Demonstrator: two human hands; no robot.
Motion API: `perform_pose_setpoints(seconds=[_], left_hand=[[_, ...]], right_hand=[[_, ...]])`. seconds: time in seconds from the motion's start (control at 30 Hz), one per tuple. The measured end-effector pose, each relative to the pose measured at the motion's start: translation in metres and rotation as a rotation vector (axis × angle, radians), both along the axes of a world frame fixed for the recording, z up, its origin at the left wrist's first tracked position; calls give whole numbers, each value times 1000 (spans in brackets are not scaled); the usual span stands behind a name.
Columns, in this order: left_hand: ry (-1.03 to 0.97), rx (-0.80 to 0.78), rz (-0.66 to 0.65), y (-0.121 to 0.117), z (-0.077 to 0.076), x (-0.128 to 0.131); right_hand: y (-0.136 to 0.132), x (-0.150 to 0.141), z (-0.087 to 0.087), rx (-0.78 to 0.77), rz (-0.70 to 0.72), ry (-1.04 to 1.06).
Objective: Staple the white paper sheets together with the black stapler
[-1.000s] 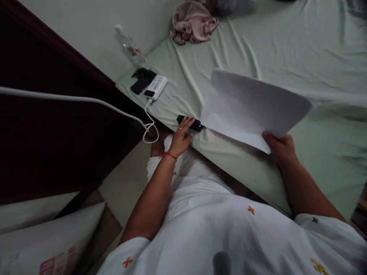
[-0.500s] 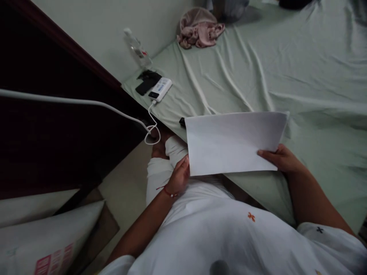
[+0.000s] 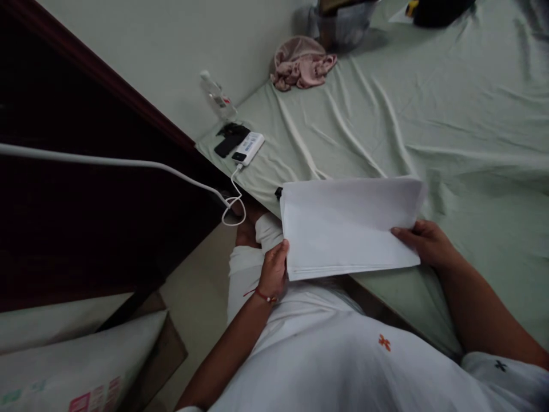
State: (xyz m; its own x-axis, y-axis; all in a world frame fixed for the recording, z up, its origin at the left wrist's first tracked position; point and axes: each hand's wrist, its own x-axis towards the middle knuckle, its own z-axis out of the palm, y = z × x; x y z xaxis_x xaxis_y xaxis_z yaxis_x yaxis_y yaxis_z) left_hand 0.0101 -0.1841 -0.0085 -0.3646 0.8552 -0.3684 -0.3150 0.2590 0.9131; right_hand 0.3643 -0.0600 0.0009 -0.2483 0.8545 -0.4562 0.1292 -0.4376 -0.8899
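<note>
A stack of white paper sheets [image 3: 343, 223] lies level above my lap, its layered edges showing at the left and front. My left hand [image 3: 274, 268] grips the stack's left edge near the front corner, thumb at the rim and the other fingers mostly hidden beneath. On the right side, my right hand [image 3: 422, 243] pinches the sheets with its thumb on top and fingers around the edge. The far right corner of the paper curves upward and looks blurred. A small black object [image 3: 278, 193] peeks out behind the stack's far left corner.
A pale green sheet [image 3: 472, 114] covers the bed. By the wall are a white power bank [image 3: 249, 149] with a looped cable [image 3: 234, 209], a black item [image 3: 231, 140], a clear bottle [image 3: 218, 94] and a pink cloth [image 3: 302, 66]. White sacks [image 3: 86, 355] stand lower left.
The stack's separate layers now show at the left and front edges. My left thumb has come onto the left edge. The whole view has shifted slightly, with things sitting lower in it.
</note>
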Motion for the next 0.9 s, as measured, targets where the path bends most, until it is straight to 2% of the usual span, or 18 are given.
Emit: perform_pose_setpoints(seconds=[0.13,0.27,0.4,0.5,0.63,0.77,0.9], left_hand=[[-40,15,-90,-4,-2,-2],[4,-48,-34,-7,-8,-2],[-29,-49,-13,-5,-4,1],[-93,-36,-75,-6,-1,2],[-64,-60,-158,-13,-6,0],[14,-58,-127,-15,-11,2],[-8,-76,-106,-14,-5,5]], right_hand=[[1,0,-3,39,-95,3],[1,-1,0,106,-87,-23],[3,-2,-2,125,-72,-26],[3,0,-7,143,-106,-6],[2,1,-9,142,-102,1],[2,0,-6,141,-82,4],[2,-1,-4,123,-97,16]])
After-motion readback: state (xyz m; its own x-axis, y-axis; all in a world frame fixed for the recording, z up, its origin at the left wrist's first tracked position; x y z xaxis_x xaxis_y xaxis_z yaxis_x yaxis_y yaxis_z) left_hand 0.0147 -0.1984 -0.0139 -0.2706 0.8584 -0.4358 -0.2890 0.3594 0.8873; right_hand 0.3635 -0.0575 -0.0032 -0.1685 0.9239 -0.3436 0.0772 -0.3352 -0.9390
